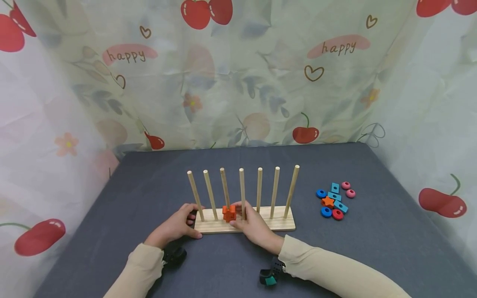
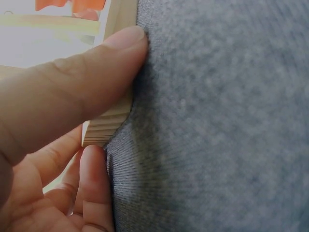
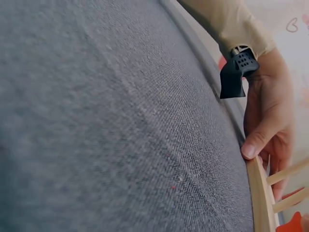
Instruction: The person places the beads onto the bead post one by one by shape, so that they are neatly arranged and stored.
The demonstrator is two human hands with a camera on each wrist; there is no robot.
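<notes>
A pale wooden peg board [image 1: 282, 224] with a row of upright pegs lies on the dark table. My left hand [image 1: 180, 222] grips its left end, the thumb [image 2: 113, 58] along the front edge and the other fingers curled at the end. At the third peg from the left, orange star-shaped beads [image 1: 229, 213] sit low, close over the board. My right hand [image 1: 254, 225] pinches them from the right, thumb in front and fingers partly hidden behind the fourth peg [image 1: 242, 190]. In the right wrist view, an orange bead [image 3: 288, 225] shows at the lower corner.
Right of the board lies a loose group: blue rings [image 1: 326, 212], light-blue rectangular beads [image 1: 340, 206], an orange star bead [image 1: 327, 202], a red ring [image 1: 337, 214] and pink rings [image 1: 345, 185]. A patterned curtain [image 1: 238, 82] hangs behind the table [image 1: 223, 265].
</notes>
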